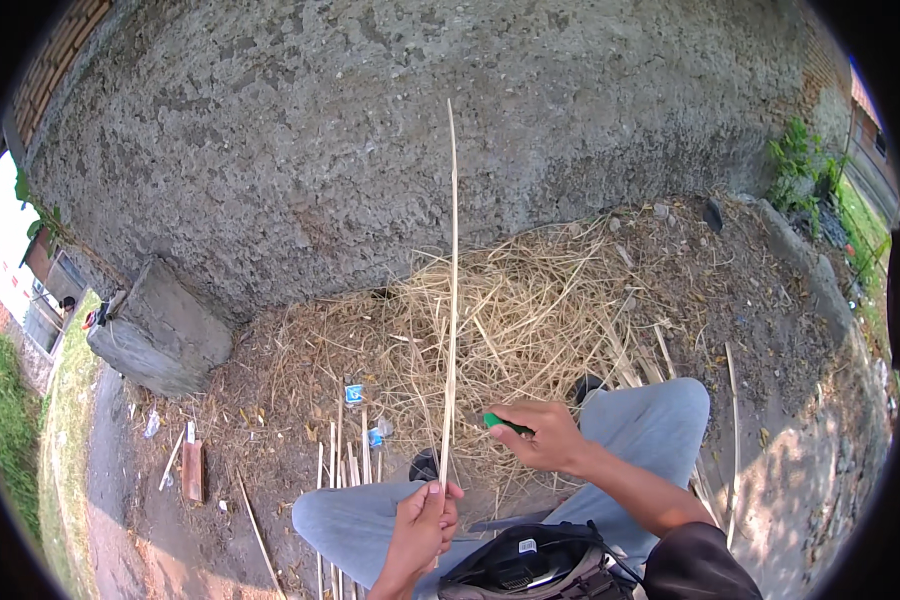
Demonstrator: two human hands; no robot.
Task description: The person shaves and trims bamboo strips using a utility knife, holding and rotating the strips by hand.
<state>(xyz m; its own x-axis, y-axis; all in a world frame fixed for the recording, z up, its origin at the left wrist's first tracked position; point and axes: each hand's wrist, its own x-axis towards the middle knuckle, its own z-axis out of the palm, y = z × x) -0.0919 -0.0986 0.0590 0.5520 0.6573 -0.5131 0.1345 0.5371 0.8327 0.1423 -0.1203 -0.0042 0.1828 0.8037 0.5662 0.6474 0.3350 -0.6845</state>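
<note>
My left hand is closed around the lower end of a long, pale bamboo strip. The strip points away from me toward the wall and narrows to a thin tip. Its lower part seems to split into two thin lengths. To the right of the strip, my right hand is wrapped around a green-handled tool; its working end is hidden or too small to make out. The tool is apart from the strip. Both hands are above my bent knees.
A heap of curled shavings lies before a rough grey wall. More strips lie by my left leg. A concrete block stands at left, near a reddish-brown piece. An open black bag rests at my lap.
</note>
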